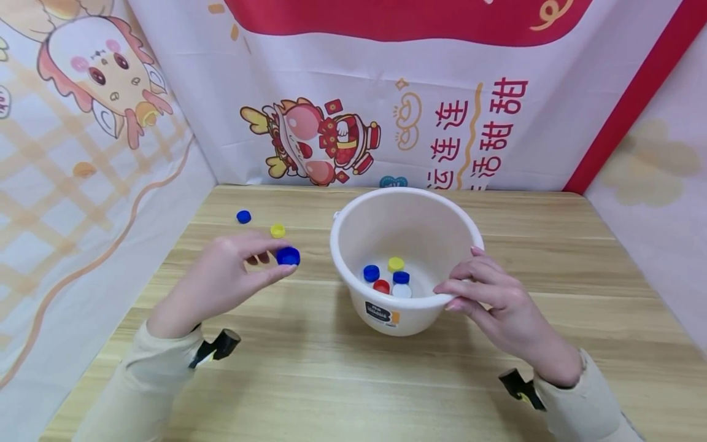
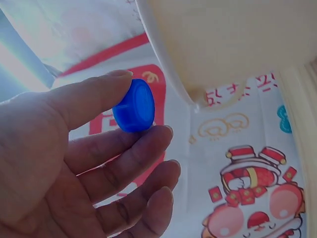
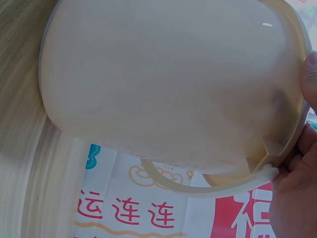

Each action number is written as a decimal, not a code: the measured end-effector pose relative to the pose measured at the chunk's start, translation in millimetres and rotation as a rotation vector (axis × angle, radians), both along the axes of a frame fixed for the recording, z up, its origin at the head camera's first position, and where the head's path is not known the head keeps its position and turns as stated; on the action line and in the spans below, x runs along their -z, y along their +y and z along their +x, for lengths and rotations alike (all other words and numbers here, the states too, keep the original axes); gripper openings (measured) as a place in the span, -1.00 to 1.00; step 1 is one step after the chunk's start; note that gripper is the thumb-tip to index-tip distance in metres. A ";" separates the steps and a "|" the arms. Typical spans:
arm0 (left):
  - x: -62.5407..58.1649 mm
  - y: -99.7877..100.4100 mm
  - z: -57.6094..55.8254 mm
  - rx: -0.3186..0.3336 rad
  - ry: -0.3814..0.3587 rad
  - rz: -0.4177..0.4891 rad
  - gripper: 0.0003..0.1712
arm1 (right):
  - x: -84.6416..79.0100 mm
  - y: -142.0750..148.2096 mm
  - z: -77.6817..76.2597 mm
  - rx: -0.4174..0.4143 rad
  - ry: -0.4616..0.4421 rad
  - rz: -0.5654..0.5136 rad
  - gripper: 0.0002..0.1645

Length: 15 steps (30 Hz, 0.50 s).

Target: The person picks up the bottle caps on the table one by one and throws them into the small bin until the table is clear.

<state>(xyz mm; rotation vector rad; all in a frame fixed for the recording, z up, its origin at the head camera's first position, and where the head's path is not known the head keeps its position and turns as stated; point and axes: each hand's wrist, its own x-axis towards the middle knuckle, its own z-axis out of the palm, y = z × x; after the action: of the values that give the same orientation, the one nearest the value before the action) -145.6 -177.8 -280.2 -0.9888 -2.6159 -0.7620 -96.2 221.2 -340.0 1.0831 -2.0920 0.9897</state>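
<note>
Between thumb and fingertips, my left hand (image 1: 223, 276) pinches a blue bottle cap (image 1: 288, 256), held above the table to the left of a white bucket (image 1: 353, 279). The left wrist view shows the same blue cap (image 2: 134, 105) between thumb and finger, the other fingers loosely bent. My right hand (image 1: 497, 301) grips the bucket's rim at its right side, and the bucket tilts toward me. Inside lie several caps: blue ones, a yellow cap (image 1: 396, 264), a red cap (image 1: 381, 286) and a white one (image 1: 402, 291).
On the wooden table (image 1: 331, 387), another blue cap (image 1: 243, 217) and a yellow cap (image 1: 277, 231) lie at the back left, beyond my left hand. A printed cloth (image 1: 342, 67) hangs behind the table. The bucket's handle (image 3: 198, 190) hangs at its far side in the right wrist view.
</note>
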 end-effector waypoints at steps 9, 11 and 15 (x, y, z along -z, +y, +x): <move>-9.1 21.5 31.0 0.066 0.066 -0.004 -0.58 | 0.6 0.0 -0.4 0.000 -0.001 -0.003 -0.61; -11.1 27.0 36.6 0.090 0.069 0.001 -0.58 | 0.8 0.3 -0.4 0.000 -0.003 -0.004 -0.61; -14.9 37.6 43.3 0.141 0.084 0.027 -0.57 | 1.5 0.8 -0.4 0.007 -0.006 0.000 -0.60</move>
<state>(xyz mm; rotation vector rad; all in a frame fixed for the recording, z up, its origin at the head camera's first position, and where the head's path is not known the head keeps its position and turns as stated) -102.3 -140.2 -265.3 -1.1815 -2.4787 -0.7683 -96.6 222.0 -341.5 1.0738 -2.0994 0.9910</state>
